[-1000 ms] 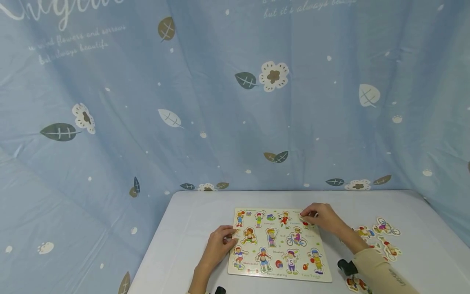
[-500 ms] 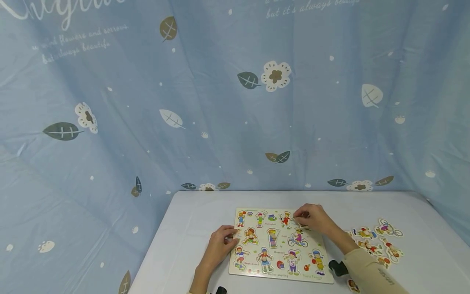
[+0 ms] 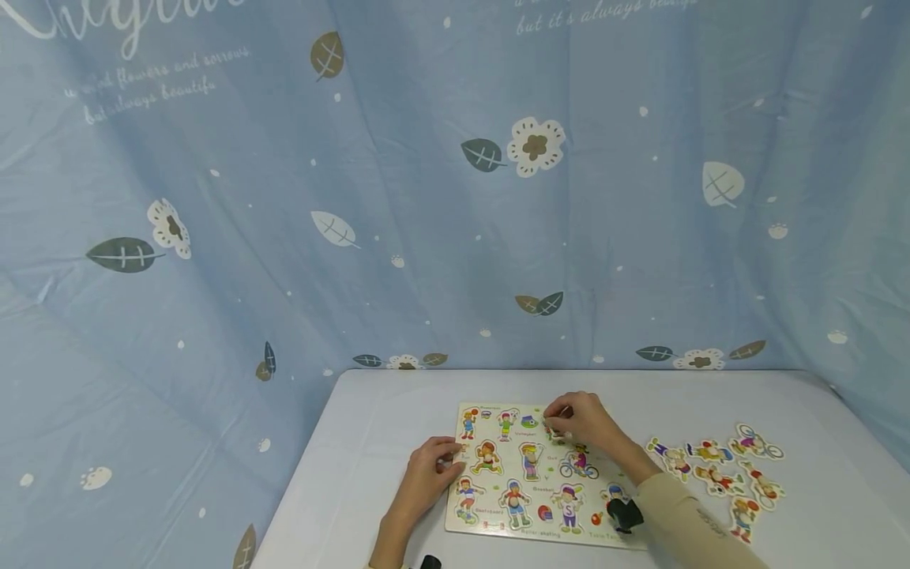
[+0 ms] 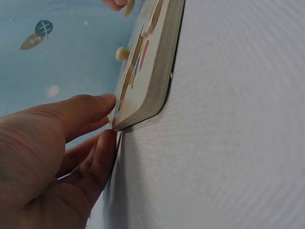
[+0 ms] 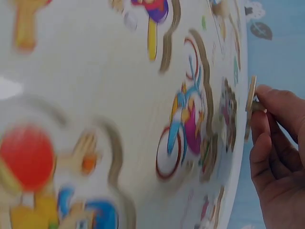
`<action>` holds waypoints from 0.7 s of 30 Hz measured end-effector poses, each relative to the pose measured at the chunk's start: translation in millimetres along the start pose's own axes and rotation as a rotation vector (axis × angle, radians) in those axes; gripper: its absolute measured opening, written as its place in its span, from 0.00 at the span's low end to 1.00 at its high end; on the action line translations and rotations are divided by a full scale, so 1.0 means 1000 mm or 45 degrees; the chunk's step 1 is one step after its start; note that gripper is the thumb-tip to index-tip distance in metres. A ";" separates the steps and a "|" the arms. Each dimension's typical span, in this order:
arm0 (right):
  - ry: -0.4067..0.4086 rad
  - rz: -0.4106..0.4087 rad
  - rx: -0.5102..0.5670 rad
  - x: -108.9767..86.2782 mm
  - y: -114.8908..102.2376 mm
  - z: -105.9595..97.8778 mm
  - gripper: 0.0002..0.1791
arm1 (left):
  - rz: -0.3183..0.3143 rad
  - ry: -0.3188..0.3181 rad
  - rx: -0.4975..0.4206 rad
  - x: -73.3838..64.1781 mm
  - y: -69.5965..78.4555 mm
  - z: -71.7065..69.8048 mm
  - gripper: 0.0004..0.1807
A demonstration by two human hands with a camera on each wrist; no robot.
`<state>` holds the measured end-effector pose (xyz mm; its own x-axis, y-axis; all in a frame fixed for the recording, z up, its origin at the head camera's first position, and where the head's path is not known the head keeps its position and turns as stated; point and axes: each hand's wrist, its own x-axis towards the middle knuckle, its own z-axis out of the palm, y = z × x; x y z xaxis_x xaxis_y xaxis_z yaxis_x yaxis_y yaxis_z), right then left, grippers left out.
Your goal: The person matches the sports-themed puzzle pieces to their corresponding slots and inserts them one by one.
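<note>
A cream wooden peg puzzle board [image 3: 508,464] with printed figures of children playing sports lies on the table. My left hand [image 3: 424,476] holds the board's left edge. In the left wrist view, its thumb [image 4: 90,110] touches the upper face and the fingers meet the edge. Above the upper right part of the board, my right hand [image 3: 586,420] pinches a puzzle piece [image 5: 252,93] by its knob. That piece is tilted and seen nearly edge-on, so its picture cannot be made out. A wooden knob [image 4: 122,53] stands up from the board's face.
Several loose puzzle pieces [image 3: 716,480] lie right of the board, near the right forearm [image 3: 682,506]. A white cloth [image 3: 398,395] covers the table. Behind it hangs a blue patterned curtain [image 3: 426,197].
Holding the piece, my right hand has moved left along the upper part of the board. Its forearm now uncovers more loose pieces. My left hand has stayed on the edge.
</note>
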<state>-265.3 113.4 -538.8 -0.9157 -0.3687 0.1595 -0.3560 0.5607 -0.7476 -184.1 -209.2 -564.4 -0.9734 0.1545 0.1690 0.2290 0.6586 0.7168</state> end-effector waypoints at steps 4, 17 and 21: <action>0.029 -0.055 -0.011 0.004 -0.002 0.010 0.04 | 0.001 0.000 -0.002 0.000 0.001 -0.001 0.16; 0.015 -0.047 0.043 0.015 -0.018 0.032 0.04 | 0.016 0.015 -0.009 -0.001 0.001 0.000 0.15; 0.031 -0.081 0.033 0.018 -0.022 0.038 0.05 | 0.017 0.015 -0.013 -0.001 0.002 0.000 0.15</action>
<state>-267.2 66.3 -543.8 -0.8959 -0.3843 0.2226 -0.4088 0.5174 -0.7518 -182.3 -208.1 -562.6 -0.9702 0.1546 0.1868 0.2423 0.6490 0.7212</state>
